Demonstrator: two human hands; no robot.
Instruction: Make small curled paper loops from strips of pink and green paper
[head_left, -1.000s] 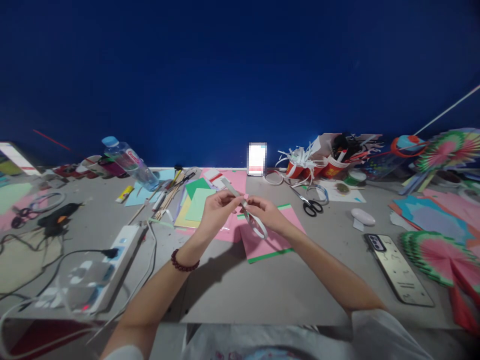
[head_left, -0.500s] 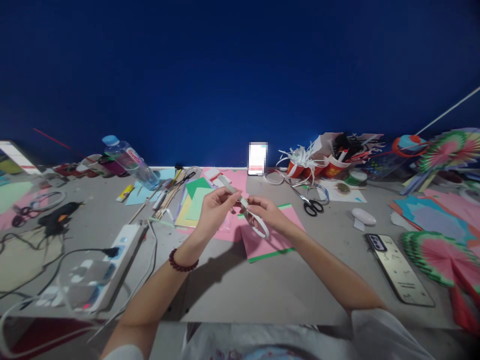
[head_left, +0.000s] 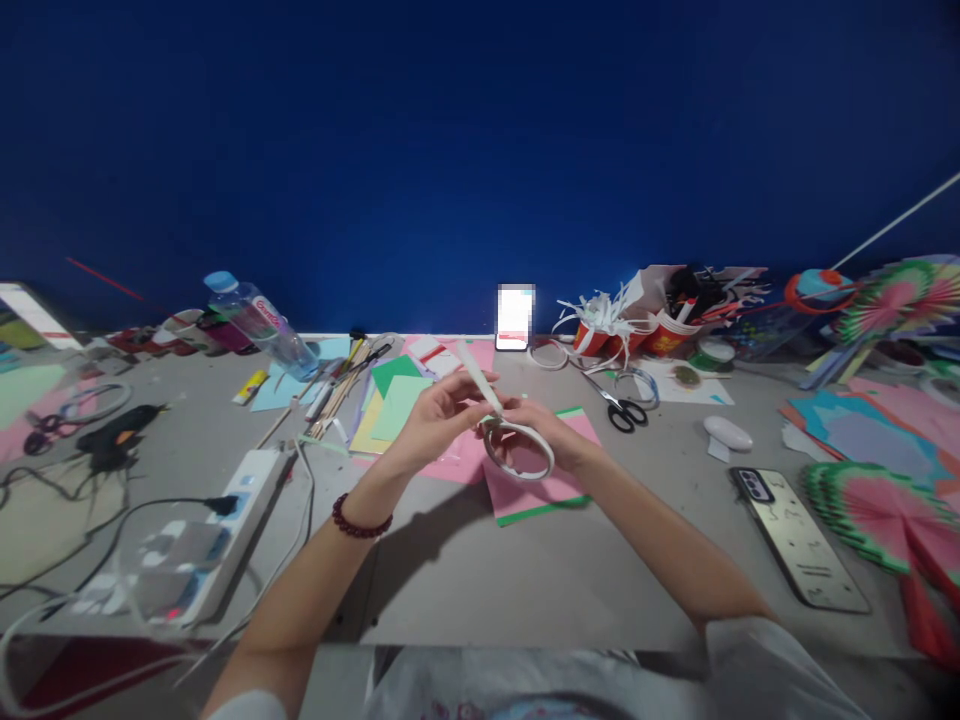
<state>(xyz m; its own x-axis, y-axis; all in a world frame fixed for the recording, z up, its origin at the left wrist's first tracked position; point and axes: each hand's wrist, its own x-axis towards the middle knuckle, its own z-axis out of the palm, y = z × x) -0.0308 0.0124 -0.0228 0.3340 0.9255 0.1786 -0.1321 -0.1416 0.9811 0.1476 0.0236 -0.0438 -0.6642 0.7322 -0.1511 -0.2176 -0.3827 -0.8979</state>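
Over the middle of the table, a thin white roll of tape (head_left: 551,462) hangs as a ring under my fingers. A pale flat strip (head_left: 476,368) rises from its top, up and to the left. My right hand (head_left: 541,424) is closed on the upper edge of the ring. My left hand (head_left: 448,410), wearing a dark bead bracelet, pinches the strip close to the ring. Beneath the hands lies pink paper with green edges (head_left: 540,505). Some fingertips are hidden behind the strip.
Black-handled scissors (head_left: 626,413) lie right of my hands, near a phone (head_left: 802,540). A power strip (head_left: 232,530) with cables sits at left. A water bottle (head_left: 262,325) leans behind it. Red cups (head_left: 667,335) and a lit phone (head_left: 514,318) stand along the wall.
The tape ring has turned to face me more fully and shifted slightly right. The strip stands steeper, and my left hand has moved a little to the right with it.
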